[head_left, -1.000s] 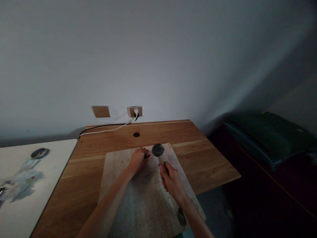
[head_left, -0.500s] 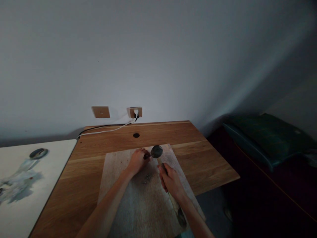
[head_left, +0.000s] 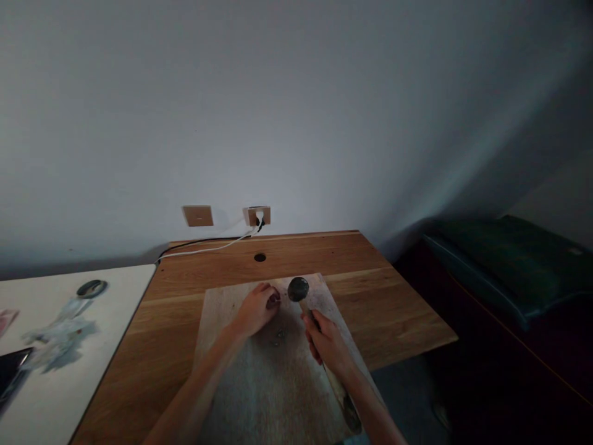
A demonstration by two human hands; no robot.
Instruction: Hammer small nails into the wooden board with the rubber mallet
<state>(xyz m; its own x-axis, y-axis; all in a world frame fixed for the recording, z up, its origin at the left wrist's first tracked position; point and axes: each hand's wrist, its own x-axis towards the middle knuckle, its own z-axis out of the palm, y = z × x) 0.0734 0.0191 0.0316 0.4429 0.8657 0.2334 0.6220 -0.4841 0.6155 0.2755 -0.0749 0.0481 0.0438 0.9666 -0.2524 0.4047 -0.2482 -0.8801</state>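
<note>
On a pale, worn board (head_left: 278,386) atop the wooden desk (head_left: 384,303), the right hand (head_left: 328,341) gripped a round-headed hammer (head_left: 298,288); the left hand (head_left: 256,307) pinched a small dark piece (head_left: 273,301).

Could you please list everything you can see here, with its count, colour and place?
hammer: one, dark head, pale handle, head at the board's far end
piece: one, small, dark, at the left fingertips
bits: small heap, grey, on the board between the hands
board: one, pale wood, on the desk
desk: one, brown wood, against the wall
hole: one, dark, in the desk behind the board
wall plates: two, tan, above the desk
cables: two, white and black, from the right plate
table: one, white, left of the desk
bundle: one, dark green, at right
left hand: pinches the piece
right hand: grips the hammer handle
</note>
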